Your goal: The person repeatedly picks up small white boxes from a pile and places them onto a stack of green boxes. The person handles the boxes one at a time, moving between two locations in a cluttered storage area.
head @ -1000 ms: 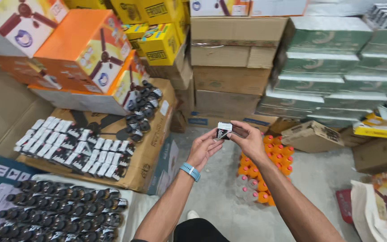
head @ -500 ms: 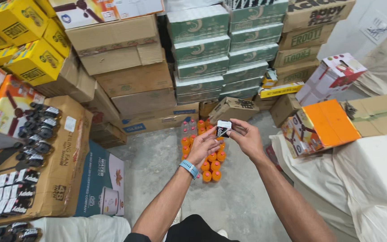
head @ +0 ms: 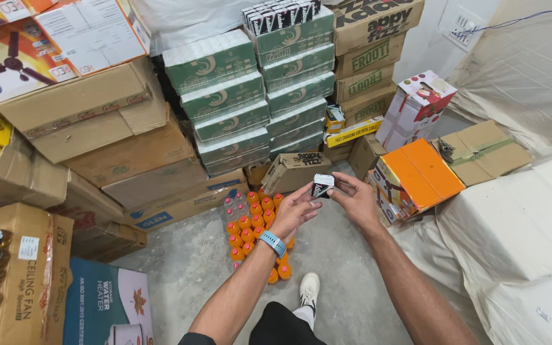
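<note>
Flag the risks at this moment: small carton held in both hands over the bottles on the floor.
1. The small black-and-white carton is pinched only at the fingertips of the left hand and right hand; it could slip onto the orange-capped bottles below.
2. Those bottles stand close to the white shoe; a step could topple them.
3. The stacked green cartons look uneven and might shift.

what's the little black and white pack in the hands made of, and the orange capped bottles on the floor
Small pack, held by the left hand and right hand: probably printed carton or coated paper, going by its flat faces and crisp edges. Bottles: likely clear plastic, see-through bodies with glossy orange caps.
</note>
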